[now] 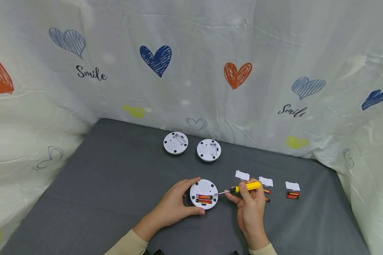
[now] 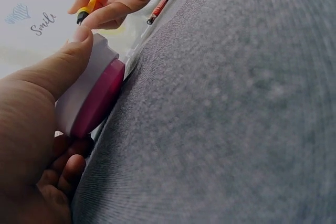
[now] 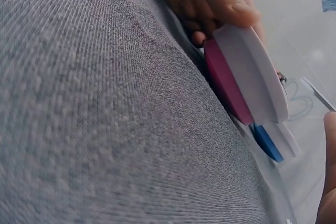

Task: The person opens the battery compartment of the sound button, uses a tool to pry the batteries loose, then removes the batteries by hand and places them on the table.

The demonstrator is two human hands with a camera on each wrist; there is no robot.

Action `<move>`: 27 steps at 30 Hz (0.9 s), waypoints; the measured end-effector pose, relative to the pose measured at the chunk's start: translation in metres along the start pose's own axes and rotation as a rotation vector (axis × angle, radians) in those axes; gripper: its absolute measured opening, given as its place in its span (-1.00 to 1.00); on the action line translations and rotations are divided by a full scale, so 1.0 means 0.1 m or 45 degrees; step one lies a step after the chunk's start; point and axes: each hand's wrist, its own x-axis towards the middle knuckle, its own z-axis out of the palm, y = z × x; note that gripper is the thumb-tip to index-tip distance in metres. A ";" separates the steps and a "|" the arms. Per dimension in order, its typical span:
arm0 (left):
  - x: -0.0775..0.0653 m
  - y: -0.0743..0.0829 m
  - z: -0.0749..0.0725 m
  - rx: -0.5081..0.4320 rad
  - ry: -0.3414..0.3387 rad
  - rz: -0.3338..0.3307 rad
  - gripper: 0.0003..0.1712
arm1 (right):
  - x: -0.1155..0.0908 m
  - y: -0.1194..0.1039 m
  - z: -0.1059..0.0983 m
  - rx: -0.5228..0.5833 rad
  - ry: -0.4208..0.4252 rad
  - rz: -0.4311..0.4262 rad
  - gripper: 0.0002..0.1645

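A round white battery-powered device (image 1: 205, 185) lies with its perforated base up, its battery compartment uncovered. Two red-and-black batteries (image 1: 204, 199) lie in that compartment. My left hand (image 1: 172, 205) grips the device's rim, fingers at the far side and thumb at the near side. Pink shows on the lower half of the device in the left wrist view (image 2: 102, 98). My right hand (image 1: 251, 212) holds a yellow-handled screwdriver (image 1: 254, 185), its metal shaft pointing left and its tip at the compartment's right end.
Two similar round devices (image 1: 175, 142) (image 1: 209, 149) stand farther back, their compartments without batteries. Three white battery covers (image 1: 242, 175) (image 1: 266, 181) (image 1: 292, 186) lie on the grey cloth (image 1: 115, 170) at right. A battery pair (image 1: 292, 195) lies below the rightmost cover; more batteries (image 1: 267, 191) are partly behind my right hand.
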 end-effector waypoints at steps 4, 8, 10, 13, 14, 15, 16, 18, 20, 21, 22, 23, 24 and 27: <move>0.00 0.02 0.00 -0.009 0.004 -0.009 0.17 | 0.00 0.00 -0.01 0.008 -0.002 -0.015 -0.78; 0.00 0.02 0.01 -0.019 0.015 -0.013 0.17 | 0.02 0.00 -0.01 -0.004 -0.011 -0.005 -0.80; 0.00 0.02 0.01 -0.020 0.020 -0.012 0.20 | 0.02 0.00 -0.01 -0.013 -0.014 0.003 -0.79; -0.01 0.01 0.01 -0.031 0.026 -0.008 0.28 | 0.03 0.01 -0.01 -0.024 -0.009 0.010 -0.77; -0.01 0.00 0.01 -0.032 0.027 -0.002 0.30 | 0.03 0.01 -0.01 -0.025 -0.008 0.008 -0.76; -0.01 0.00 0.01 -0.032 0.028 0.007 0.32 | 0.03 0.01 -0.01 -0.027 -0.007 0.004 -0.76; -0.01 -0.01 0.01 -0.035 0.030 0.024 0.31 | 0.03 0.01 -0.01 -0.028 -0.002 0.002 -0.77; -0.01 -0.02 0.01 -0.041 0.033 0.067 0.23 | 0.03 0.01 0.00 -0.024 0.007 -0.005 -0.78; -0.01 -0.03 0.00 -0.040 0.047 0.114 0.07 | 0.02 0.02 0.00 -0.018 0.014 -0.014 -0.78; -0.01 -0.03 0.00 -0.042 0.059 0.138 -0.03 | 0.02 0.02 0.00 -0.015 0.018 -0.017 -0.78; -0.01 -0.04 0.01 -0.044 0.072 0.157 -0.14 | 0.02 0.02 0.00 -0.011 0.023 -0.020 -0.77; -0.01 -0.05 0.01 -0.044 0.088 0.172 -0.24 | 0.02 0.02 0.00 -0.007 0.026 -0.024 -0.76; -0.01 -0.05 0.01 -0.041 0.101 0.180 -0.34 | 0.02 0.02 0.00 -0.005 0.028 -0.026 -0.76; 0.00 -0.06 0.01 -0.040 0.136 0.199 -0.56 | 0.02 0.03 0.00 -0.004 0.035 -0.031 -0.74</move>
